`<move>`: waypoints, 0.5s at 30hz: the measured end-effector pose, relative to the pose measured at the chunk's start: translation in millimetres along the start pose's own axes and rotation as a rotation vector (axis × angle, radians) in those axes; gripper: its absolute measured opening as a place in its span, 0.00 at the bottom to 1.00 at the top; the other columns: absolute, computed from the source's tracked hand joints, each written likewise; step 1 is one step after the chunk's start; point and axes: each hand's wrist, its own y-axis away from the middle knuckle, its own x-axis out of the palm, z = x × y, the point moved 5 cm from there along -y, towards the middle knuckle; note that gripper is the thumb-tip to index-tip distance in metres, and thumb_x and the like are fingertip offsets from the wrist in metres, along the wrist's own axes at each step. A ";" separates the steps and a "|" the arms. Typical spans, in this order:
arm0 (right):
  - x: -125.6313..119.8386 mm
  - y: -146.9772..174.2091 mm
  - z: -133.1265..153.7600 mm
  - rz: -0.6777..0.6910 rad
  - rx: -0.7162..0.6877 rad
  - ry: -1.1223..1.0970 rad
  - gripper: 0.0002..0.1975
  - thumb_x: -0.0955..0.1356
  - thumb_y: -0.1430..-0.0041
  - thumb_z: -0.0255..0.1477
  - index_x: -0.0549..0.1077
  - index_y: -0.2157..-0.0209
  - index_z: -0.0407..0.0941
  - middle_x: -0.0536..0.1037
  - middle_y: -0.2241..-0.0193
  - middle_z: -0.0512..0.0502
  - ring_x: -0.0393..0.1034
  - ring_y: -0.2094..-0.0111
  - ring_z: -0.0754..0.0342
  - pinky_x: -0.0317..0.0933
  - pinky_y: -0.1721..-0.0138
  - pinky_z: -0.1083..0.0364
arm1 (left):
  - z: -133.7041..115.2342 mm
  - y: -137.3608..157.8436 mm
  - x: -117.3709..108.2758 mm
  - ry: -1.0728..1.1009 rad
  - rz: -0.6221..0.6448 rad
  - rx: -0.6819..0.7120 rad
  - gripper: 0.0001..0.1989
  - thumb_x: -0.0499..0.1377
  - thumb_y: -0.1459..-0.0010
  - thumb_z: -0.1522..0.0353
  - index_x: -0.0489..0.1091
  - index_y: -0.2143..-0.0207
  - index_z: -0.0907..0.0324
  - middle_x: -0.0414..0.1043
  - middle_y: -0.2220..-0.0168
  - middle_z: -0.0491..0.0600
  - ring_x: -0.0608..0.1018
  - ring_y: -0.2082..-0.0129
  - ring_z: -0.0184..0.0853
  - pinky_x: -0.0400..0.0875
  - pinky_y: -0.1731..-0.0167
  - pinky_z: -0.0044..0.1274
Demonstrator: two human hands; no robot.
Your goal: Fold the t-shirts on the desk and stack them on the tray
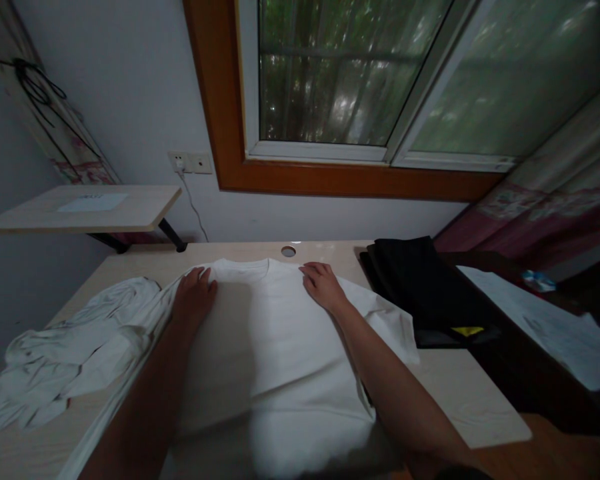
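Note:
A white T-shirt lies spread on the desk, collar toward the window, with creases across its lower part. My left hand rests on its left shoulder, fingers stretched out and thumb apart. On the right shoulder lies my right hand, also open, its fingers pointing inward toward the collar. The right sleeve reaches out past my forearm. My left forearm hides part of the shirt's left side, and the lower hem is in shadow.
Crumpled white clothes lie at the left. Folded black clothes are stacked on the right. A raised shelf stands at the desk's back left. Behind are a wall socket with a cable and a window.

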 end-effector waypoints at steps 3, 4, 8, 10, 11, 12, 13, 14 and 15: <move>2.0 -4.7 0.5 0.010 -0.004 0.001 0.19 0.63 0.33 0.29 0.75 0.44 0.46 0.73 0.45 0.40 0.61 0.43 0.44 0.56 0.40 0.44 | 0.6 -2.1 -2.6 -0.005 -0.012 -0.004 0.23 0.49 0.34 0.62 0.67 0.42 0.60 0.68 0.41 0.59 0.70 0.41 0.47 0.58 0.37 0.39; 3.0 -6.3 -0.2 0.013 -0.004 -0.001 0.19 0.63 0.33 0.29 0.75 0.44 0.46 0.73 0.45 0.40 0.61 0.43 0.44 0.56 0.40 0.45 | 0.7 -2.6 -2.8 -0.007 -0.013 -0.004 0.23 0.49 0.34 0.62 0.67 0.41 0.61 0.68 0.41 0.60 0.70 0.41 0.47 0.58 0.38 0.40; 5.8 -12.4 -6.8 0.031 0.001 -0.021 0.18 0.64 0.33 0.30 0.75 0.45 0.46 0.73 0.45 0.40 0.62 0.44 0.45 0.56 0.40 0.46 | 2.3 -3.4 -2.1 -0.005 -0.018 -0.015 0.24 0.49 0.35 0.62 0.66 0.41 0.62 0.67 0.40 0.62 0.69 0.40 0.48 0.58 0.38 0.41; 4.5 -13.7 -9.5 0.053 -0.003 -0.029 0.18 0.64 0.34 0.30 0.75 0.45 0.46 0.73 0.45 0.41 0.62 0.44 0.45 0.56 0.40 0.47 | 2.5 -3.2 -1.9 -0.001 -0.029 -0.013 0.23 0.50 0.35 0.62 0.67 0.41 0.62 0.67 0.40 0.62 0.69 0.40 0.49 0.58 0.38 0.41; 2.8 -13.5 -9.8 0.073 -0.009 -0.023 0.18 0.64 0.33 0.30 0.75 0.45 0.47 0.72 0.45 0.41 0.62 0.43 0.45 0.56 0.39 0.47 | 2.3 -3.1 -2.1 -0.002 -0.036 -0.005 0.23 0.49 0.35 0.62 0.67 0.42 0.61 0.67 0.41 0.61 0.69 0.41 0.48 0.58 0.38 0.41; 0.3 -12.6 -9.3 0.097 -0.016 -0.009 0.18 0.64 0.33 0.31 0.75 0.44 0.47 0.72 0.44 0.41 0.62 0.43 0.46 0.56 0.39 0.47 | 2.0 -2.9 -2.4 -0.005 -0.045 0.002 0.23 0.49 0.35 0.62 0.67 0.42 0.62 0.68 0.41 0.61 0.70 0.41 0.48 0.59 0.39 0.41; -3.0 -10.9 -8.3 0.125 -0.020 0.014 0.19 0.64 0.33 0.31 0.74 0.44 0.47 0.72 0.43 0.41 0.63 0.43 0.45 0.56 0.39 0.47 | 1.6 -2.8 -2.7 -0.008 -0.053 0.010 0.22 0.49 0.34 0.63 0.67 0.42 0.62 0.68 0.41 0.61 0.70 0.41 0.48 0.59 0.39 0.41; -7.2 -8.6 -7.2 0.152 -0.017 0.045 0.19 0.63 0.32 0.32 0.73 0.43 0.47 0.71 0.43 0.40 0.63 0.43 0.45 0.56 0.40 0.47 | 1.3 -2.8 -2.8 -0.012 -0.058 0.018 0.22 0.49 0.34 0.63 0.68 0.42 0.62 0.68 0.41 0.62 0.70 0.41 0.48 0.59 0.39 0.41; -12.4 -5.9 -6.5 0.175 -0.006 0.081 0.20 0.63 0.32 0.33 0.72 0.42 0.47 0.71 0.43 0.40 0.63 0.43 0.44 0.56 0.40 0.47 | 1.1 -2.6 -2.7 -0.015 -0.062 0.023 0.22 0.49 0.34 0.63 0.68 0.43 0.62 0.68 0.42 0.62 0.70 0.42 0.49 0.59 0.39 0.41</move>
